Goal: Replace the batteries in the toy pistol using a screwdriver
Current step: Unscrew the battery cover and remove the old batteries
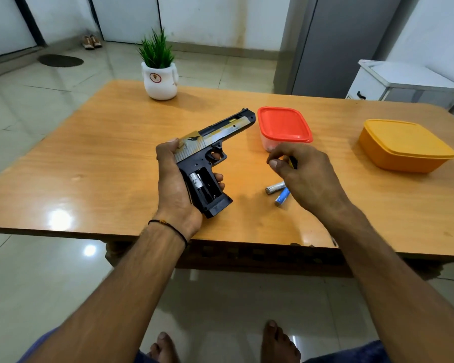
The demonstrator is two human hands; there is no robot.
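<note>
My left hand (173,184) grips the toy pistol (215,142) by its grip, barrel pointing up and to the right over the table. The black grip's battery bay lies open, with one silver battery (196,180) seated in it beside an empty slot. My right hand (304,174) hovers to the right, fingers curled round a small dark object with a yellow edge (292,161); I cannot tell what it is. Two loose batteries, one silver (274,187) and one blue-and-white (282,197), lie on the table just under my right hand.
A wooden table (116,158) carries a red-lidded clear container (283,127) right of the pistol's muzzle, an orange lidded box (404,145) at the far right and a potted plant (159,72) at the back. My bare feet show below the near edge.
</note>
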